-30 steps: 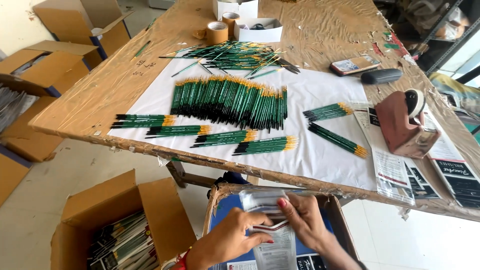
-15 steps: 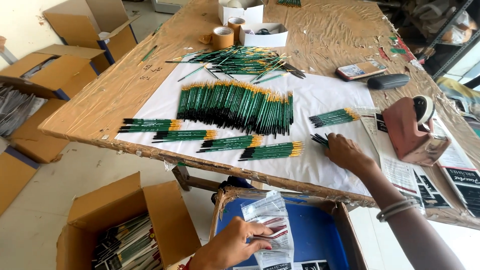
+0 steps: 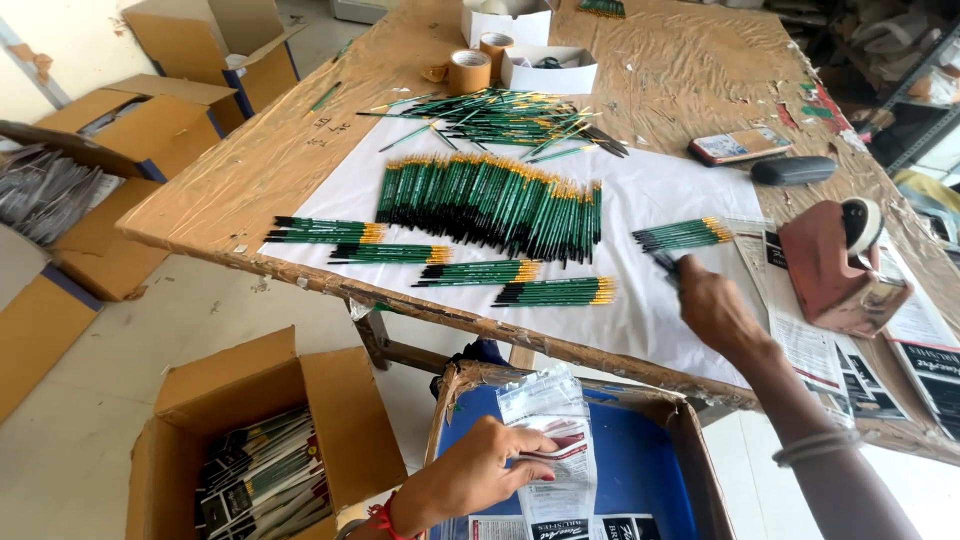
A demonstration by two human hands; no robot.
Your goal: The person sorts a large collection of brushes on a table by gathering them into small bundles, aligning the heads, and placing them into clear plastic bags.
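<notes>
My left hand (image 3: 478,472) is low in front of the table, its fingers pinching a clear plastic pouch (image 3: 548,420) with a printed card, above a box with a blue lining (image 3: 640,470). On the white paper (image 3: 640,320), my right hand (image 3: 715,305) is closed over a small bundle of green-handled brushes (image 3: 664,264); only the dark tips show past my fingers. Several more brush bundles (image 3: 555,291) lie to its left, another bundle (image 3: 685,234) lies just beyond it, and a long row of brushes (image 3: 490,200) lies mid-sheet.
A loose brush pile (image 3: 510,115), tape rolls (image 3: 468,70) and white boxes (image 3: 548,70) sit at the back. A red tape dispenser (image 3: 835,265), printed sheets (image 3: 830,360), a phone (image 3: 740,145) and a dark case (image 3: 793,170) are right. A cardboard box of packed sets (image 3: 260,470) stands on the floor.
My right hand left the pouch, reached up onto the table and closed over a brush bundle on the right. My left hand keeps the pouch.
</notes>
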